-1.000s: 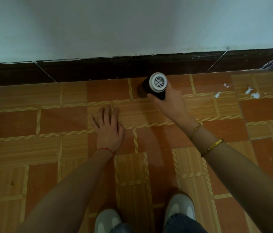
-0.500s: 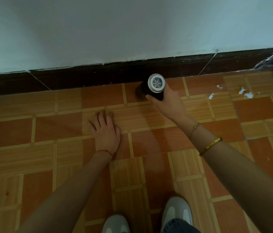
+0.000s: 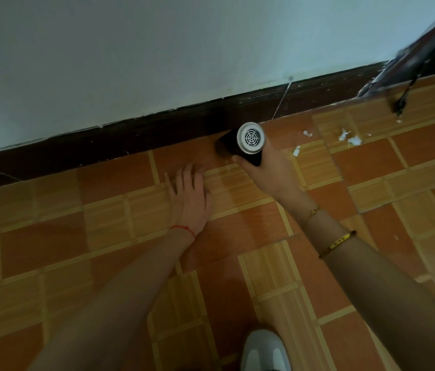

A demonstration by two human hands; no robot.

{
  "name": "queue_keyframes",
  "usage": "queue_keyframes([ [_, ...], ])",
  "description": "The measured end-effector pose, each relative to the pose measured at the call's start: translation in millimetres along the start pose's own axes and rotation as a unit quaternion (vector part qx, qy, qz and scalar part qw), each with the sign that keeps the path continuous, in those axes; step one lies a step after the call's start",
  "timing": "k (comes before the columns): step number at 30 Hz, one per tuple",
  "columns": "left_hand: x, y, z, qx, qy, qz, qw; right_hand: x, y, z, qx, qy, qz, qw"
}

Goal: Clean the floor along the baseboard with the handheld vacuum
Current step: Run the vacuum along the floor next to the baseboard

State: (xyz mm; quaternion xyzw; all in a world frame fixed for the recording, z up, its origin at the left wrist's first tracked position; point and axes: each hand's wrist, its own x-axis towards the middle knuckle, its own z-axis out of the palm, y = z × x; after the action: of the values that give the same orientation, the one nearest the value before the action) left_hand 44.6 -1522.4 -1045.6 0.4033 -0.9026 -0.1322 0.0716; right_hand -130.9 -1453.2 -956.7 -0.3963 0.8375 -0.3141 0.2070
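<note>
While the handheld vacuum (image 3: 245, 141) points its dark nose at the baseboard (image 3: 157, 135) along the floor's far edge, the right hand (image 3: 267, 167) grips its body. The left hand (image 3: 191, 199) lies flat, fingers straight, on the floor (image 3: 77, 236) nearby, and white scraps (image 3: 348, 137) lie further right.

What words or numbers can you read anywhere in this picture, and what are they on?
Nothing can be read for sure.
Yellow bracelet on the right wrist: it has small dark letters, too small and blurred to read.
Vacuum in the right hand: only a round white grille, no words showing.
Left hand, flat on the floor, and the wall: no writing.
</note>
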Motion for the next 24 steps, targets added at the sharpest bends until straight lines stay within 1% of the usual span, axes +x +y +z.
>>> queue_keyframes([
  [3, 6.2, 4.9, 6.4, 0.005, 0.003, 0.002, 1.0, 4.2, 6.1, -6.0, 0.016, 0.025, 0.008, 1.0],
  [7, 5.4, 4.4, 11.4, 0.021, 0.008, -0.001, 1.0, 17.5, 15.3, -20.7, -0.011, 0.081, 0.035, 0.996],
  [10, 5.0, 4.2, 10.5, 0.013, 0.017, 0.005, 1.0, 24.8, 18.8, -26.0, -0.012, 0.105, 0.059, 0.993],
  [13, 5.2, 3.9, 9.8, 0.01, 0.019, 0.005, 1.0, 24.6, 17.0, -20.6, 0.0, 0.088, 0.042, 0.995],
  [15, 5.0, 3.4, 9.6, 0.015, 0.022, 0.004, 1.0, 21.2, 12.7, -15.6, 0.017, 0.049, 0.022, 0.998],
  [18, 5.4, 2.9, 10.2, 0.016, 0.022, 0.007, 1.0, 18.0, 8.3, -9.5, -0.003, 0.0, 0.004, 1.0],
  [20, 5.5, 4.0, 10.5, 0.015, 0.022, 0.005, 1.0, 17.7, 8.2, -11.4, 0.0, 0.006, 0.009, 1.0],
  [24, 5.5, 6.7, 9.8, 0.032, 0.006, 0.0, 0.999, 18.0, 15.4, -26.4, -0.021, 0.049, 0.032, 0.998],
])
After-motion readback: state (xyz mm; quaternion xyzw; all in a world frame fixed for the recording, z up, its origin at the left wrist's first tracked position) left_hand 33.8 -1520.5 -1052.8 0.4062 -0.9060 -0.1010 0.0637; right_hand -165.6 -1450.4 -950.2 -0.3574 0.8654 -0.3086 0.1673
